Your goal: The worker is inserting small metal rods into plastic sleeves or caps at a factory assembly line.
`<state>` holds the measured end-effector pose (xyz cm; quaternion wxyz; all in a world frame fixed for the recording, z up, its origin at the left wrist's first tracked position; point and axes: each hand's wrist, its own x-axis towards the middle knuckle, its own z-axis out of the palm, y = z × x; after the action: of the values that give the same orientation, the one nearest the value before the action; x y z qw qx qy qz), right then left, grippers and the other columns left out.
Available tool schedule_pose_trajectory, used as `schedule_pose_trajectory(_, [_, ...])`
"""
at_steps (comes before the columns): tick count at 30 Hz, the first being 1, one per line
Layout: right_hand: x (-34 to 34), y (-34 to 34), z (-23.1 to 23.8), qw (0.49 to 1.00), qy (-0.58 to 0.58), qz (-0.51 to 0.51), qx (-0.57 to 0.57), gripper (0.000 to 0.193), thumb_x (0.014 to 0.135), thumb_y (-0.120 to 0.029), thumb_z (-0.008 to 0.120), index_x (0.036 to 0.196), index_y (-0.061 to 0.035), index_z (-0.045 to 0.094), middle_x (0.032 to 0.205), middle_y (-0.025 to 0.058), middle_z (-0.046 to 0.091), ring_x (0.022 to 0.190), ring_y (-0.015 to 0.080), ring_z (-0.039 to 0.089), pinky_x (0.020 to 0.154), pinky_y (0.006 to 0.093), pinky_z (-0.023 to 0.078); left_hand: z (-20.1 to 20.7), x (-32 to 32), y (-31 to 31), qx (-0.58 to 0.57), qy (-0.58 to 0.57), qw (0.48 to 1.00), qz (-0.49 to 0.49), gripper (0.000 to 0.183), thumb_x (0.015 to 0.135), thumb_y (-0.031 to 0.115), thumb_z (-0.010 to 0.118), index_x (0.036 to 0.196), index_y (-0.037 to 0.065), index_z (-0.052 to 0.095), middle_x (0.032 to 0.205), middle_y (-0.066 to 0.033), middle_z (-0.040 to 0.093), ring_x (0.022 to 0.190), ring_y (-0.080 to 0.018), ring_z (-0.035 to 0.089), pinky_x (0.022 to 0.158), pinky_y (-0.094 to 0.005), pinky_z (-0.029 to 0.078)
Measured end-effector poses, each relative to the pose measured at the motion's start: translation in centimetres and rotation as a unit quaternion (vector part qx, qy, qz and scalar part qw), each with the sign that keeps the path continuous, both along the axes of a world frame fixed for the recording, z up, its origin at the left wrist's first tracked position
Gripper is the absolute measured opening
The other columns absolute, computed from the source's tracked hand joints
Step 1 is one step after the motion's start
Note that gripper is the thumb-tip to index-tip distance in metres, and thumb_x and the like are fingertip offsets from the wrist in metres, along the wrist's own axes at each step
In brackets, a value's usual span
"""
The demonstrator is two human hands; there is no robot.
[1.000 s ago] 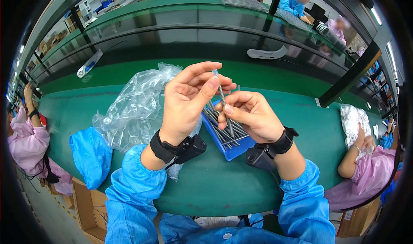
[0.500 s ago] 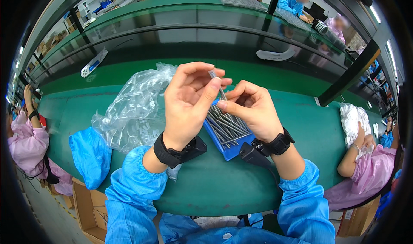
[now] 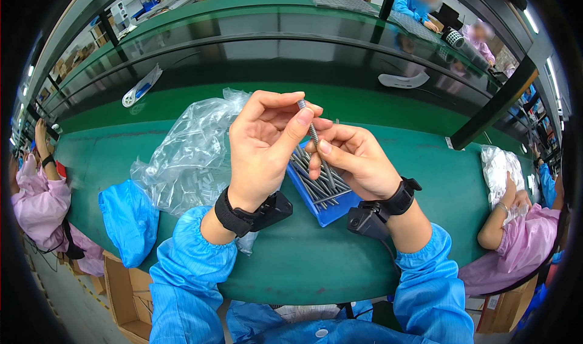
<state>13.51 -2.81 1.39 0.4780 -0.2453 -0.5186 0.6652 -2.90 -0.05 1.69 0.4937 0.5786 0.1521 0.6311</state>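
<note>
Both hands hold one long, thin, grey metal rod (image 3: pixel 314 136) with a ridged, spring-like surface. It slants from upper left down to the right. My left hand (image 3: pixel 264 137) closes its thumb and fingers on the top end. Lower on the rod, my right hand (image 3: pixel 361 162) pinches it between thumb and fingers. Beneath the hands lies a blue tray (image 3: pixel 331 216) with several similar metal rods (image 3: pixel 310 186) in it; my hands hide part of it.
Left of my hands, a clear plastic bag (image 3: pixel 182 156) with small pieces lies on the green table (image 3: pixel 291 271), beside a blue bag (image 3: pixel 129 219). A dark conveyor (image 3: pixel 291 58) carries white curved parts (image 3: pixel 403 80). Co-workers' arms (image 3: pixel 507 198) and a white bag (image 3: pixel 501 165) are right.
My right hand has turned and dropped a little, and more of the rod shows below its grip. The white curved parts on the conveyor have shifted right.
</note>
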Motion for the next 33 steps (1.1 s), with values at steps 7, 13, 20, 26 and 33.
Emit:
schedule_pose_trajectory(7, [0.3, -0.1, 0.0, 0.99, 0.09, 0.096, -0.059, 0.023, 0.097, -0.018, 0.055, 0.107, 0.0022, 0.061, 0.092, 0.0062, 0.063, 0.078, 0.0147, 0.063, 0.075, 0.0296, 0.051, 0.1, -0.1, 0.0, 0.008, -0.017, 0.999, -0.044, 0.018, 0.092, 0.001, 0.057, 0.11, 0.0, 0.052, 0.099, -0.0144, 0.065, 0.087, -0.0227, 0.068, 0.077, -0.0346, 0.057])
schedule_pose_trajectory(13, [0.3, -0.2, -0.2, 0.977, 0.131, 0.137, -0.093, 0.024, 0.097, -0.018, 0.054, 0.107, 0.0021, 0.061, 0.086, 0.0068, 0.064, 0.076, 0.0157, 0.063, 0.073, 0.028, 0.049, 0.1, -0.4, 0.2, 0.021, -0.028, 0.995, -0.091, 0.018, 0.093, 0.001, 0.055, 0.11, 0.001, 0.051, 0.099, -0.0159, 0.064, 0.09, -0.0234, 0.067, 0.08, -0.036, 0.056])
schedule_pose_trajectory(20, [0.3, 0.3, 0.6, 1.0, 0.03, -0.004, -0.009, 0.021, 0.096, -0.017, 0.057, 0.104, 0.002, 0.061, 0.088, 0.0079, 0.065, 0.082, 0.0152, 0.064, 0.078, 0.0274, 0.05, 1.4, -3.3, 3.3, 0.049, 0.177, 0.983, -0.008, 0.018, 0.091, 0.006, 0.058, 0.108, 0.001, 0.054, 0.1, -0.0148, 0.066, 0.094, -0.0202, 0.065, 0.082, -0.0324, 0.051])
schedule_pose_trajectory(26, [0.7, 1.0, 0.4, 0.991, -0.075, -0.104, 0.046, 0.021, 0.093, -0.013, 0.062, 0.107, 0.0014, 0.058, 0.096, 0.0109, 0.065, 0.088, 0.0157, 0.065, 0.082, 0.0286, 0.051, -1.1, -9.0, 6.6, 0.063, 0.605, 0.793, 0.04, 0.012, 0.076, 0.002, 0.063, 0.088, 0.0, 0.064, 0.082, -0.0107, 0.068, 0.078, -0.0211, 0.066, 0.069, -0.0319, 0.051])
schedule_pose_trajectory(33, [0.5, 0.3, 0.9, 0.974, -0.094, -0.188, 0.086, 0.033, 0.093, -0.009, 0.058, 0.123, -0.005, 0.043, 0.101, 0.0168, 0.064, 0.089, 0.0174, 0.065, 0.078, 0.0294, 0.052, -4.8, -7.6, 7.6, 0.039, 0.656, 0.753, -0.039, 0.016, 0.069, 0.001, 0.065, 0.085, 0.0, 0.067, 0.08, -0.013, 0.068, 0.078, -0.0272, 0.067, 0.068, -0.0335, 0.052])
